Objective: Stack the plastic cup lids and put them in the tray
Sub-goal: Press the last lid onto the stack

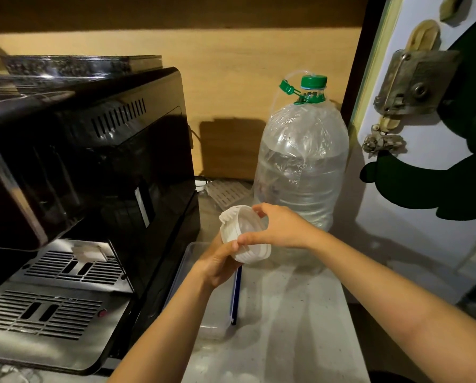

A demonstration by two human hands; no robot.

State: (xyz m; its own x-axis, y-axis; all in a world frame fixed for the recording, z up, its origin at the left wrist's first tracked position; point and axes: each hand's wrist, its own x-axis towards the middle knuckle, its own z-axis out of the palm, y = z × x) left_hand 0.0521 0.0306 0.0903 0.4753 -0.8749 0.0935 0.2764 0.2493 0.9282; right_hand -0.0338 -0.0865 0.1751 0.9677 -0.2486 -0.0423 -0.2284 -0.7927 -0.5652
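A stack of white plastic cup lids [243, 233] is held tilted on its side above the counter, its open end facing me. My left hand [217, 262] grips the stack from below, and my right hand [278, 226] clasps it from the right with the fingers curled over the rim. Directly underneath lies a clear plastic tray [192, 252] with a blue edge strip [237, 294]; my left forearm hides part of it. More pale lids [225, 374] lie blurred on the counter at the bottom edge.
A black coffee machine [87, 161] with a metal drip grille [65, 286] fills the left. A large clear water bottle [303, 167] with a green cap stands behind the hands. A white door with a metal lock [414, 81] borders the right. The pale counter [300, 313] extends toward me.
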